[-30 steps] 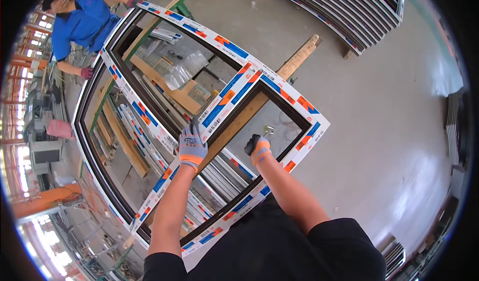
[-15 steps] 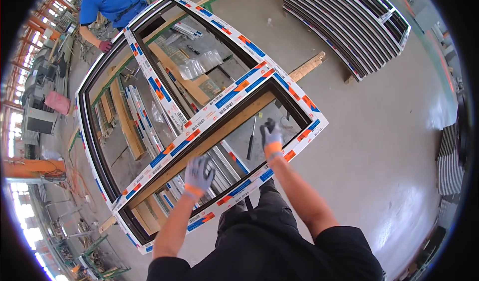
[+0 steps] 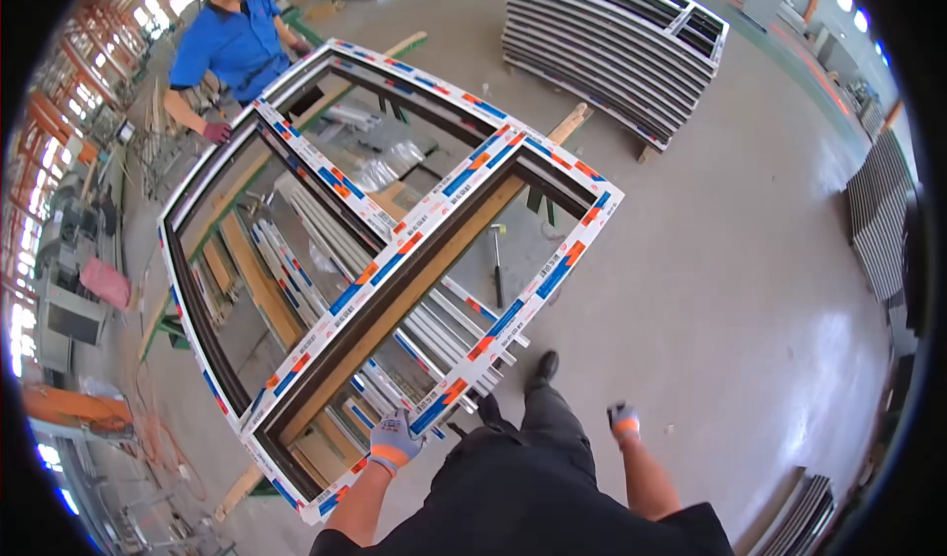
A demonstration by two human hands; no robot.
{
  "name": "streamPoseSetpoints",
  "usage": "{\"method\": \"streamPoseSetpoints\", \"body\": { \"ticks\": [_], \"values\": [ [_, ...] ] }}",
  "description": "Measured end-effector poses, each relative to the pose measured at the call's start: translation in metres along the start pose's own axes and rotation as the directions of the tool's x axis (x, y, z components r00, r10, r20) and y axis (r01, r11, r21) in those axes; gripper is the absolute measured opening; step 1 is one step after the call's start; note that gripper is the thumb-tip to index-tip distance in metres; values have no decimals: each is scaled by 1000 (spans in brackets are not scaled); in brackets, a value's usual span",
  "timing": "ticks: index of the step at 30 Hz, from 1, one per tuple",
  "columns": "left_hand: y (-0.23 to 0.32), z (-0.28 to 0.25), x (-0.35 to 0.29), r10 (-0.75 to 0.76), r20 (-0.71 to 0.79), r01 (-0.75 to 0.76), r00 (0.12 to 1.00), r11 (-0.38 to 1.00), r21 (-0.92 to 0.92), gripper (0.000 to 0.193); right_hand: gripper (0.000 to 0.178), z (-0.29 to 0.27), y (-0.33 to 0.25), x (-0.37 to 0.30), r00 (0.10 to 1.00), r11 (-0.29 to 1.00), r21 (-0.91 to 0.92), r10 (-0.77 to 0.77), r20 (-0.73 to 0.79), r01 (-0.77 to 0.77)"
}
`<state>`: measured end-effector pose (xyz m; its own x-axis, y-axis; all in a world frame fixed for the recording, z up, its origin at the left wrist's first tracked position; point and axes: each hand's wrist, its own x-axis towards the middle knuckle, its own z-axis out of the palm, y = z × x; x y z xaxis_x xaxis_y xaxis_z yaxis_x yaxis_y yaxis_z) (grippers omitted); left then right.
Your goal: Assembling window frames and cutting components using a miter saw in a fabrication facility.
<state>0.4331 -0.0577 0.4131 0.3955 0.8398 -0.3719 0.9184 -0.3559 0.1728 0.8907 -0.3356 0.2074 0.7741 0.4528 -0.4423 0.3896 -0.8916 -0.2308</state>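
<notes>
A large window frame, dark inside and covered in white, blue and orange protective film, lies raised on wooden bars in front of me. Its openings hold no glass. My left hand, in a grey glove with an orange cuff, is closed on the frame's near bar, close to the lower left corner. My right hand, gloved alike, hangs off to the right, away from the frame, its fingers loosely apart with nothing seen in them. Below the near opening a hammer with a dark handle shows through.
Across the frame stands a co-worker in a blue shirt; their maroon-gloved hand rests on its far left edge. A stack of frames stands at the back right. Under the frame lie metal profiles and wooden planks. More stacked profiles stand far right.
Both hands have left the frame's near opening. The left has come down onto the near bar; the right has swung out to my right side. My view has tilted up, showing more of the co-worker.
</notes>
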Motion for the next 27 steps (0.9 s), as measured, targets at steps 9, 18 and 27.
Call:
{"method": "streamPoseSetpoints", "body": {
  "ticks": [9,18,27],
  "values": [
    [-107,64,46,160,-274,-130,948,984,125,58,10,202,120,-205,743,249,762,527,411,-598],
    [-140,76,82,276,-266,-289,924,957,-11,52,21,423,197,-352,656,-61,810,553,513,-583],
    [-185,74,88,274,-125,-246,954,949,197,77,25,532,163,-453,697,-102,914,615,369,-393]
  ]
}}
